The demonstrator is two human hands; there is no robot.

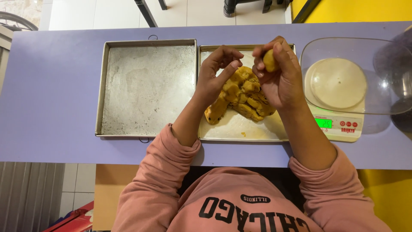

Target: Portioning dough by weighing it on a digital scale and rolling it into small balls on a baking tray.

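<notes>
over dough pile [242, 96], r hand [279, 79] pinches dough ball [270, 60]; l hand [214, 73] fingers loosely curled, empty.

On the table [51, 94] two trays sit side by side, their inner edges touching or nearly so. The left tray [146, 88] holds nothing. In the right tray [240, 129] a lump of dough [241, 95] lies toward the middle and far part. Just right of that tray stands a kitchen scale [339, 124], with a clear bowl [352, 75] resting on its platform and reaching beyond it toward the table's right end. The left hand [214, 75] hovers over the dough's left side; the right hand [279, 75] is over its right side, gripping a small dough ball [270, 60] above the tray's far edge. Both forearms reach in from the near edge of the table.
</notes>
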